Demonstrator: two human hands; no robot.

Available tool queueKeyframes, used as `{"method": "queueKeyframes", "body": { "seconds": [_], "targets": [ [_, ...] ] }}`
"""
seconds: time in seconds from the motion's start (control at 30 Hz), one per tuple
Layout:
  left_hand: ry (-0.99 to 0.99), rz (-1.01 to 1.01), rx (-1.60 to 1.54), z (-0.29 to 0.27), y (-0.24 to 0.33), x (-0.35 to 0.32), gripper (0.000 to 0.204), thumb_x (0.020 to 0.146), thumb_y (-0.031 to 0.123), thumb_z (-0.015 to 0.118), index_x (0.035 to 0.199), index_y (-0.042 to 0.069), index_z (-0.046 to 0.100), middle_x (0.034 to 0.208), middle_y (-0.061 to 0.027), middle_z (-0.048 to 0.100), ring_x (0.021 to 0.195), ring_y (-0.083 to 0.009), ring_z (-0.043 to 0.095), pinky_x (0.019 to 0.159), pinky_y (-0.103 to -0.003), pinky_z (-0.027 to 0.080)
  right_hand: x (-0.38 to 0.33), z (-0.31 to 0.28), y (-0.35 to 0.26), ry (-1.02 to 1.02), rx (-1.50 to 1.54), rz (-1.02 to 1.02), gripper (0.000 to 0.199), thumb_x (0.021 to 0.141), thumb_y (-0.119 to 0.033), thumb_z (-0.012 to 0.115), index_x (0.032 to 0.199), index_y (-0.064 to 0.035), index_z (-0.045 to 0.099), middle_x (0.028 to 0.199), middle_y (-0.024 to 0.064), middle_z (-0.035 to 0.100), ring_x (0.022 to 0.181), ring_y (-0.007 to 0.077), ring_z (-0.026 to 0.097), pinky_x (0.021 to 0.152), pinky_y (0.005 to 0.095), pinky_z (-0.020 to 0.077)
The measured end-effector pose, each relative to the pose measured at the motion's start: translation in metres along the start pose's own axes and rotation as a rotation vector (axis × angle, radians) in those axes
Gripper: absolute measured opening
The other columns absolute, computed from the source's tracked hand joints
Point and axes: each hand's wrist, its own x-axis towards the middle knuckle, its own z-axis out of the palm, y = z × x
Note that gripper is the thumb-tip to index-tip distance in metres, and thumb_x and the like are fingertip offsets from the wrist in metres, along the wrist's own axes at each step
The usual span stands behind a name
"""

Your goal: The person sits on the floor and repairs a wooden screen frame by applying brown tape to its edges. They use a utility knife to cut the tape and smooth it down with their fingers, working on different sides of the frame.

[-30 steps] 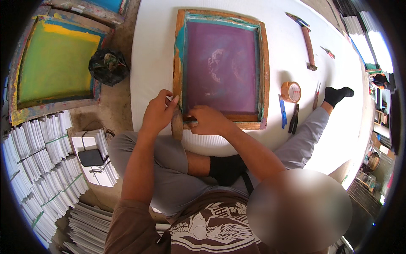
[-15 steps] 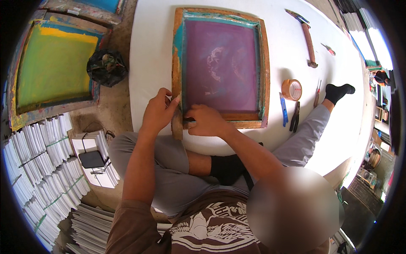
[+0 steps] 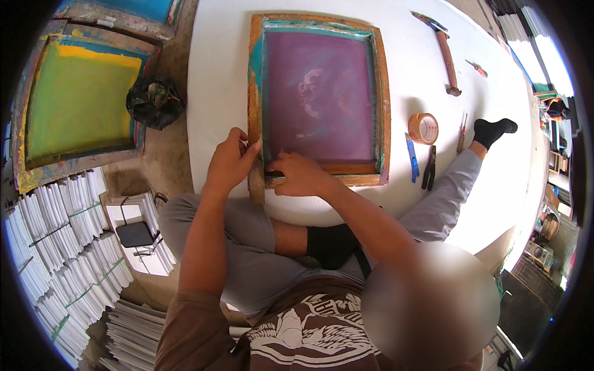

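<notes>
A wooden screen-printing frame (image 3: 385, 111) with purple mesh lies flat on the white table before me. Paint in turquoise streaks its inner edges, and pale marks show mid-mesh. Its left wooden bar (image 3: 254, 80) sticks out past the lower bar toward me. My left hand (image 3: 232, 162) pinches this bar near its lower end, thumb on the inner side. My right hand (image 3: 301, 175) is closed over the lower left corner, fingers curled around the bottom bar beside the left one. The undersides of both grips are hidden.
Right of the frame lie a tape roll (image 3: 423, 128), a blue cutter knife (image 3: 413, 158), black-handled pliers (image 3: 429, 168), a hammer (image 3: 447, 62) and screwdrivers (image 3: 462, 133). My outstretched leg borders them. A yellow-green screen (image 3: 83, 105), a black bag (image 3: 154, 102) and paper stacks (image 3: 65, 247) stand left.
The frame and tools sit slightly farther left in the picture, as the view has shifted a little. Both hands keep the same hold on the lower left corner.
</notes>
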Motion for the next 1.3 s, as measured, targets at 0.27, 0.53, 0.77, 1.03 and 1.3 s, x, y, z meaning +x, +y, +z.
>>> {"method": "queueKeyframes", "body": {
  "seconds": [0.27,0.53,0.77,1.03,1.3],
  "targets": [
    [0.017,-0.063,0.111,0.007,-0.004,0.002,0.041,0.098,0.036,0.073,0.116,0.004,0.054,0.089,-0.0162,0.07,0.079,-0.0325,0.07,0.072,-0.044,0.053,-0.016,0.008,-0.009,0.081,-0.046,-0.016,0.058,0.075,-0.03,0.073,0.13,-0.0118,0.07,0.121,0.0155,0.062,0.113,0.0372,0.057,0.1,0.0471,0.0505],
    [0.036,-0.062,0.141,0.009,-0.008,0.004,0.04,0.097,0.038,0.072,0.116,0.008,0.054,0.09,-0.0132,0.073,0.085,-0.0334,0.071,0.074,-0.046,0.054,-0.021,0.021,0.005,0.233,0.012,-0.089,0.061,0.077,-0.03,0.072,0.132,-0.0033,0.065,0.121,0.0181,0.063,0.117,0.0384,0.058,0.102,0.0491,0.0492],
    [0.031,-0.074,0.149,0.01,-0.006,0.005,0.039,0.098,0.038,0.071,0.116,0.008,0.055,0.09,-0.0125,0.074,0.085,-0.0315,0.072,0.074,-0.044,0.054,-0.048,-0.015,0.023,0.119,0.034,0.164,0.06,0.094,-0.055,0.063,0.117,0.0003,0.069,0.114,0.0216,0.066,0.112,0.0406,0.063,0.098,0.0493,0.0501],
    [0.044,-0.043,0.149,0.01,-0.007,0.004,0.04,0.098,0.038,0.072,0.116,0.007,0.056,0.089,-0.0126,0.074,0.083,-0.0308,0.072,0.074,-0.043,0.054,-0.104,-0.055,0.067,0.08,-0.077,0.412,0.073,0.109,-0.057,0.036,0.108,0.0057,0.072,0.108,0.0296,0.071,0.11,0.0453,0.067,0.098,0.055,0.05],
    [0.052,-0.076,0.156,0.01,-0.006,0.0,0.038,0.098,0.037,0.071,0.116,0.007,0.056,0.088,-0.0119,0.074,0.084,-0.0304,0.072,0.074,-0.043,0.054,-0.107,-0.062,0.059,-0.016,-0.227,0.516,0.079,0.109,-0.06,0.032,0.098,0.0045,0.076,0.099,0.0288,0.073,0.106,0.0442,0.07,0.097,0.0531,0.0519]
  ]
}}
